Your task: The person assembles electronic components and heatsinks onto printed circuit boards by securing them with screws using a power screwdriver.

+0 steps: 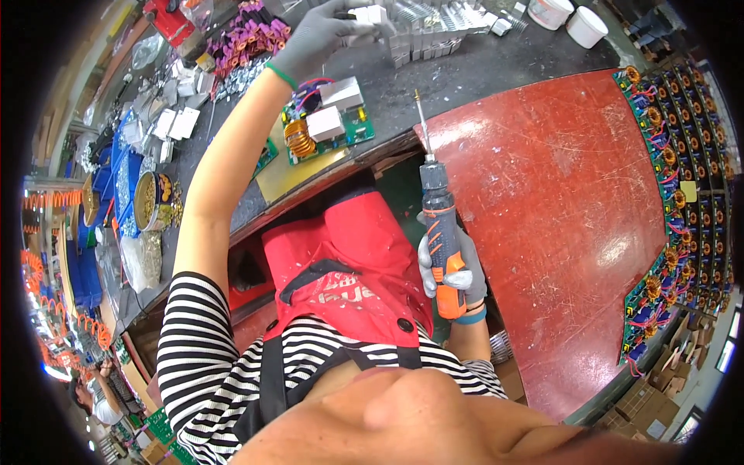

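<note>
1. The dark bench [511, 66] has a front edge slanting down toward the left; the red tabletop [542, 194] meets it at the right, a gap lying beside the apron [364, 240].
2. A wide stretch of red surface separates the driver [443, 232] from the rows of boards with copper coils [655, 287] along its far right side.
3. The left side is tighter: loose metal parts, purple-sleeved pieces [248, 39] and blue bins [128, 178] crowd around the forearm.
4. The tabletop is glossy, scuffed and flecked with pale marks; the bench is matt and dusty.
5. The left hand [314, 43], in a grey glove with a green cuff, reaches to a pale block [367, 17] beside the stacked metal pieces [434, 35]; whether its fingers are clamped or merely touching, I cannot tell.
6. The right hand [474, 271], also gloved, has its fingers wrapped around the driver, which stands bit-up in view, black and orange with a slim metal shaft.
7. Near the bench's front edge, below the left hand, lies a green board [358, 133] bearing two boxy pale blocks and a copper coil.
</note>
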Demonstrator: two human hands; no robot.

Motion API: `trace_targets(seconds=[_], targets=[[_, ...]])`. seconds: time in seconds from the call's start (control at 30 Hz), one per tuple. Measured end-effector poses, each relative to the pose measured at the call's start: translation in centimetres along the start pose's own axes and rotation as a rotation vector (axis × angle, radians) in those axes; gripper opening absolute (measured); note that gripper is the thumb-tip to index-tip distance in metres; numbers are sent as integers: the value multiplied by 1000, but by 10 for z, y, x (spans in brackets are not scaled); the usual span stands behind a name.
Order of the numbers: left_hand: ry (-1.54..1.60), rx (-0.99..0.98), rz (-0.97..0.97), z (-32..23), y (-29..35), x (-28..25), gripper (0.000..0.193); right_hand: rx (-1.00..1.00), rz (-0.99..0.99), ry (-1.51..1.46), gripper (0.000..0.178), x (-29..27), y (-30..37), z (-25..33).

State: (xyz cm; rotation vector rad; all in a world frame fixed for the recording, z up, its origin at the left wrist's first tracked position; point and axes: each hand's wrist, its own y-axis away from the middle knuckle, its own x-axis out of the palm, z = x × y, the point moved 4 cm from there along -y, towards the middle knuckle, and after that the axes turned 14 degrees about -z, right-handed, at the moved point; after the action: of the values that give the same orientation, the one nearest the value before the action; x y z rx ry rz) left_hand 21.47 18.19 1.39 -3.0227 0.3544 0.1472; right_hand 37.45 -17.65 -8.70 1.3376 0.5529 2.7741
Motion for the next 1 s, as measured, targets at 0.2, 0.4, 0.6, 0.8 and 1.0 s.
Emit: trace_targets(seconds=[0.2, 0.4, 0.6, 0.8, 1.0], targets=[[438, -39, 184, -10, 80, -18, 39, 11, -5, -22, 93, 2, 7, -7], [-708, 616, 96, -21, 149, -5, 47, 24, 9, -15, 91, 0, 11, -16], [-979, 1011, -35, -5, 159, -3, 45, 52, -5, 40, 90, -3, 12, -23], [-1093, 1051, -110, 4, 157, 5, 40, 57, 5, 80, 93, 0, 10, -21], [-1186, 1159, -104, 8, 153, 12, 37, 62, 3, 84, 94, -5, 9, -25]])
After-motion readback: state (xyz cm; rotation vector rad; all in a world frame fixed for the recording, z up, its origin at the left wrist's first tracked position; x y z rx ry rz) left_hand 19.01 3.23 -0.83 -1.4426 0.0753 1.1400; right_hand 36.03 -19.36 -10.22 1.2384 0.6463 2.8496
